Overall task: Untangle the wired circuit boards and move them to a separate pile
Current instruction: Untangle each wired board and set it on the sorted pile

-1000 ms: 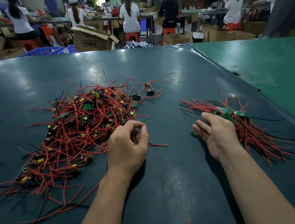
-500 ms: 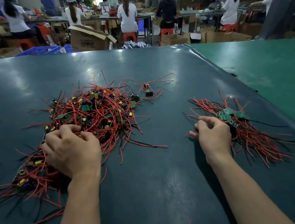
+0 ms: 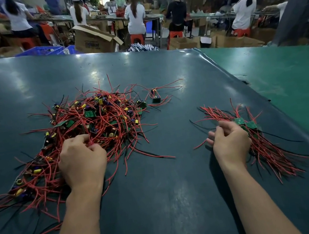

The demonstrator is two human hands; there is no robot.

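**Most of the tangle still waiting, a small sorted pile begun**

The wired circuit boards lie in two heaps on the dark bench (image 3: 184,203). The big tangled heap (image 3: 97,124) sits to the left, a thick knot of red and black leads with green boards and yellow-topped parts poking through. The left hand (image 3: 82,161) rests on its near edge with the fingers curled down into the red wires; it looks to be gripping a few strands, though what exactly it has hold of is hidden under the knuckles. Off to the right, well apart from the heap, lies the separate pile (image 3: 264,143), much smaller, its leads running roughly the same way. The right hand (image 3: 230,141) is closed over the near end of that pile, fingers wrapped around the boards and wires there.

By my reckoning the job is at an early stage: only a handful of boards sit sorted, and the bulk remains knotted. One stray board (image 3: 155,97) lies just beyond the heap's far edge, and loose leads trail toward the bench's front. The interlocked wires are the real obstacle; pulling one board will likely drag its neighbours.

Beyond the bench, a cardboard box (image 3: 95,38), blue crates (image 3: 44,50) and seated workers (image 3: 134,16) at other tables fill the hall.
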